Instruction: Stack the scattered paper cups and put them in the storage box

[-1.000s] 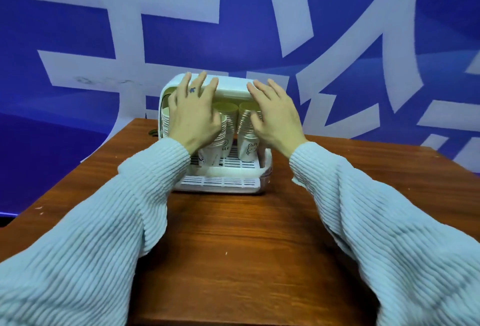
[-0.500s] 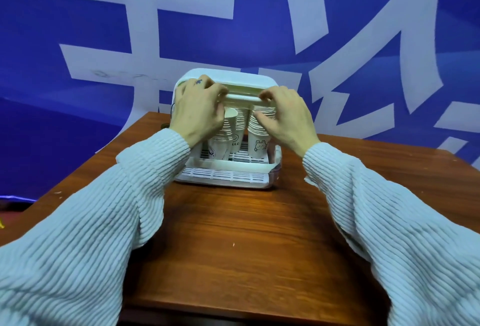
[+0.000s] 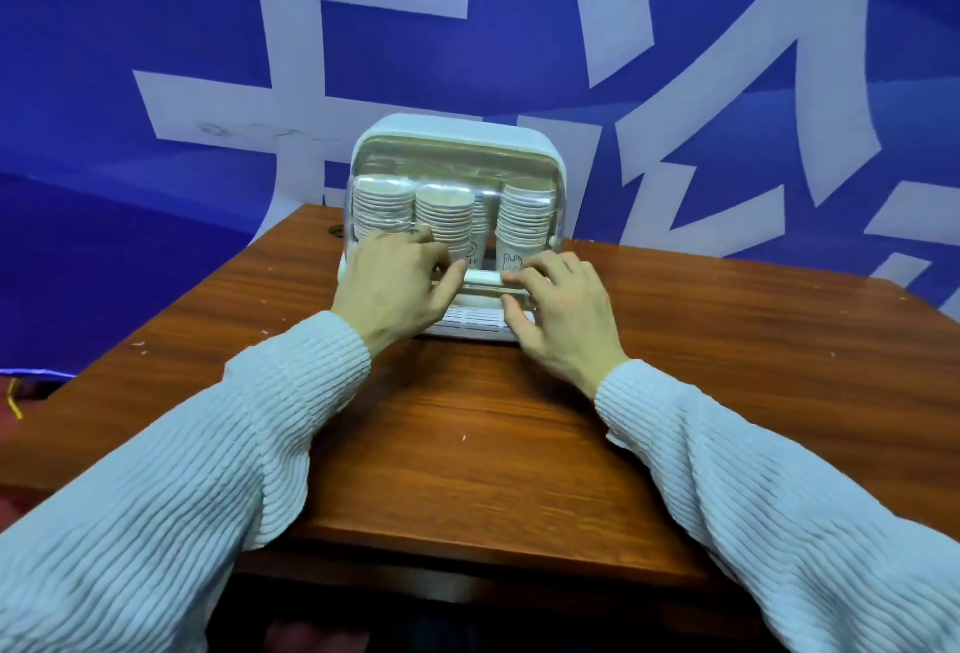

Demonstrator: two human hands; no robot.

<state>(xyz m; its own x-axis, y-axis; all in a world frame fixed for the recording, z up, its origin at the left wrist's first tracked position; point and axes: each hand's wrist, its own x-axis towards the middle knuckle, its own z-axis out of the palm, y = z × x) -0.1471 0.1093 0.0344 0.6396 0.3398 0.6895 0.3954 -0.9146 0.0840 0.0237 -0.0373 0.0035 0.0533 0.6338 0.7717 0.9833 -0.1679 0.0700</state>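
Lid (image 3: pixel 457 174) now lowered; cup stacks (image 3: pixel 447 215) upright.

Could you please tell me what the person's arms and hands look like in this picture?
Both arms wear long, pale blue-white ribbed knit sleeves, loose and bunched, ending in ribbed cuffs at the wrists. The left hand and right hand are bare, with no gloves, rings or watch showing. A small dark mark sits near the left hand's knuckles.

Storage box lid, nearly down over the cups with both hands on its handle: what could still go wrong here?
1. The left hand and right hand have fingers at the lid handle, just above the box base; they may get pinched.
2. The cup stacks sit close behind the clear lid; it might knock one.
3. The storage box may slide on the table.
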